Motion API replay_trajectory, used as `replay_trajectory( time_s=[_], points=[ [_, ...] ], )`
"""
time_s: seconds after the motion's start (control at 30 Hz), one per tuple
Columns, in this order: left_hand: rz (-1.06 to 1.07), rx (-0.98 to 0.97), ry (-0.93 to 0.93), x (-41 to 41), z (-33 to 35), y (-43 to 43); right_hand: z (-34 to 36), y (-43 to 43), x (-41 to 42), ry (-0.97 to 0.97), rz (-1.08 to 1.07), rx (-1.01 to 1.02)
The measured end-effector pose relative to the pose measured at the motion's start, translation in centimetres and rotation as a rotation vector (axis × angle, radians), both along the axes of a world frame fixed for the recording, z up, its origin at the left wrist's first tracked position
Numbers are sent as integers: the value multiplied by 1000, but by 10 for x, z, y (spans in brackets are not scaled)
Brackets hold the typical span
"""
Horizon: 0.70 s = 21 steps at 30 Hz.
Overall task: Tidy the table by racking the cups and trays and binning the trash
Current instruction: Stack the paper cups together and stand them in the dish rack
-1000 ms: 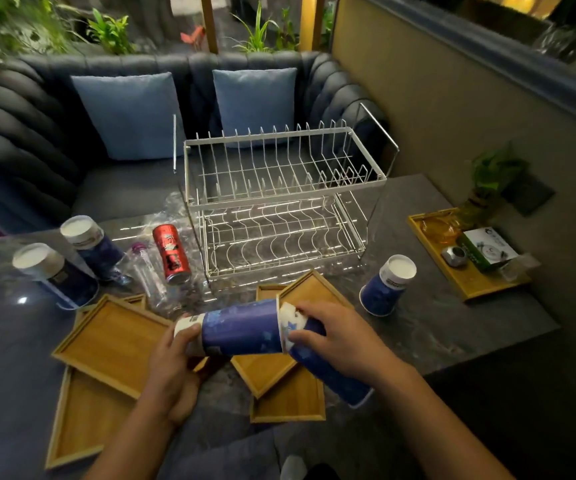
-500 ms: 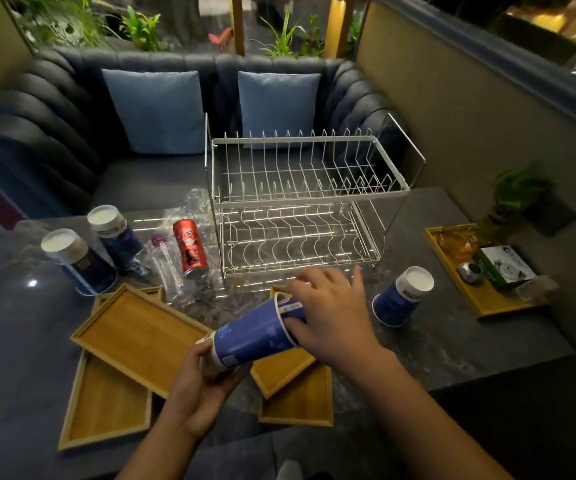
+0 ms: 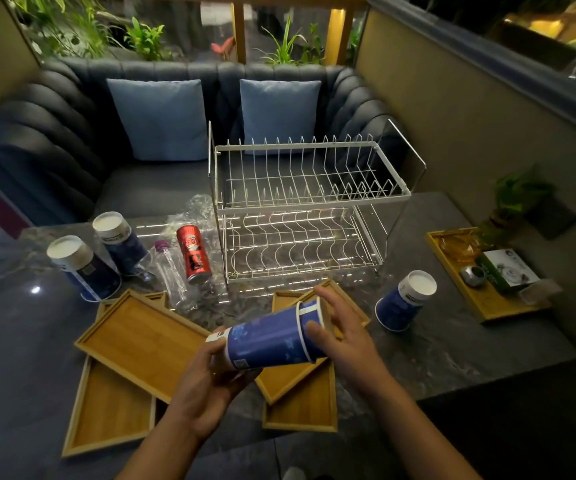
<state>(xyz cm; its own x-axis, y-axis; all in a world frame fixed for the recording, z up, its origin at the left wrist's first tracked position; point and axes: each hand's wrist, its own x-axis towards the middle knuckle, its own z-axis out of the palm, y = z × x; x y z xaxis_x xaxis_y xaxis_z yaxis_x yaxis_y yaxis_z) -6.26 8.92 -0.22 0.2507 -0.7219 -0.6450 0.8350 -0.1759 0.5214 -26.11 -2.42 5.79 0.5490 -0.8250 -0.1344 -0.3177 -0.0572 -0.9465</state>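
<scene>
Spanning most of the view, the dark table (image 3: 452, 348) is bounded by its right and near edges; bare surface is left between the empty two-tier wire rack (image 3: 309, 209) and the wooden trays (image 3: 141, 337). Nested blue paper cups (image 3: 269, 337) are held sideways above the trays, gripped at the base by the left hand (image 3: 207, 382), while the right hand (image 3: 340, 332) is spread loosely at the rim.

hands (image 3: 272, 358) holding nested cups (image 3: 269, 337), rack (image 3: 307, 206) behind
</scene>
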Motion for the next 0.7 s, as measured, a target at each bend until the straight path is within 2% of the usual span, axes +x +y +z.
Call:
replay_trajectory(
  time_s=[0.13,0.23,0.27,0.33,0.4,0.43,0.47,0.6,0.7],
  points=[
    [-71,3,-51,-7,-2,-4,-9,9,7,28,19,-62],
    [-196,13,-241,-6,0,-5,-8,5,3,-21,-73,-24],
    [-234,31,-401,-5,1,-5,-8,2,-1,-25,-91,-3],
    [-377,26,-925,-1,6,-5,-9,-2,-9,-16,-94,14],
    [-600,-127,-1449,-3,11,-11,-10,-3,-13,4,-63,-9],
    [-704,-197,-1609,-9,14,-17,-11,-2,-13,13,-47,-20],
    [-767,-230,-1687,-16,16,-23,-12,-1,-11,19,-39,-24],
    [-749,-251,-1644,-41,15,-44,-24,2,-11,106,4,-73],
    [-750,-223,-1503,-44,3,-48,-33,-14,-34,64,-29,29]
  ],
)
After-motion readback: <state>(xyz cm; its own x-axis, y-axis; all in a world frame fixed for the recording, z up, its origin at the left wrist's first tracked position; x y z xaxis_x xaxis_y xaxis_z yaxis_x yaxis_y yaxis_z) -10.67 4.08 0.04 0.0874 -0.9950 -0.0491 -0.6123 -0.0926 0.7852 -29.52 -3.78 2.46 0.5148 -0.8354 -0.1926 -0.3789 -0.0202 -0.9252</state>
